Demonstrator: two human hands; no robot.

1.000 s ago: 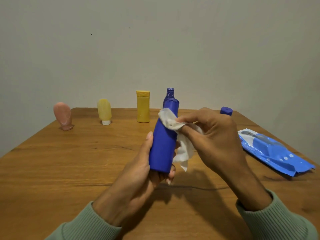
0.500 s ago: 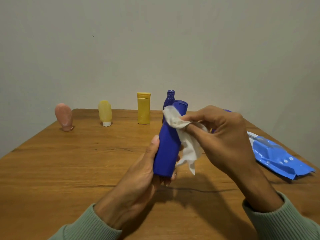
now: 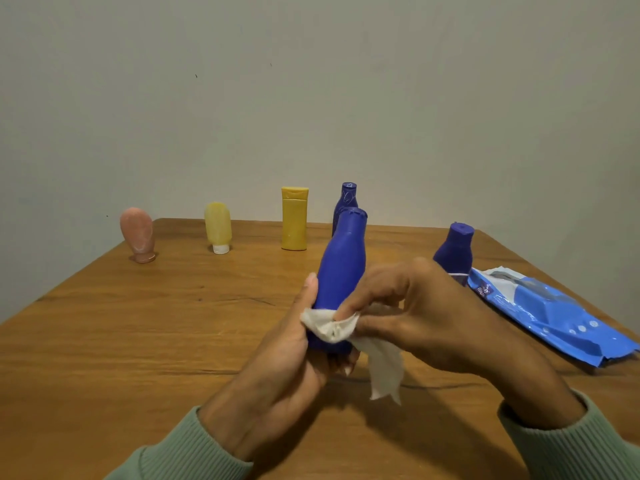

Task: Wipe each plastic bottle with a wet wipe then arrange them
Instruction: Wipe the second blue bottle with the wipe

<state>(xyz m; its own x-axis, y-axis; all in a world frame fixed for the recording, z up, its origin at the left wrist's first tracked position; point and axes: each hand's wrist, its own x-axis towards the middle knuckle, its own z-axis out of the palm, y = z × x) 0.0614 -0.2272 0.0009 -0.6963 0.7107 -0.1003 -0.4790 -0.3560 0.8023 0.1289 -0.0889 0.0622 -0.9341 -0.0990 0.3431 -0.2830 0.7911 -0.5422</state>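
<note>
The blue bottle (image 3: 343, 268) is held above the wooden table (image 3: 138, 334), cap end tilted up and away. The left hand (image 3: 287, 368) is closed around its base, thumb lying along the bottle's left side. The right hand (image 3: 426, 317) pinches a white wet wipe (image 3: 332, 325) between thumb and fingertips and presses it against the bottle's lower body; a loose tail of the wipe hangs below. A blue wipes pack (image 3: 550, 317) lies to the right. Along the far edge stand a pink bottle (image 3: 138, 235), a pale yellow bottle (image 3: 218, 226), a yellow bottle (image 3: 294, 220) and a dark blue bottle (image 3: 346, 199); another dark blue bottle (image 3: 455, 249) stands beside the pack.
</note>
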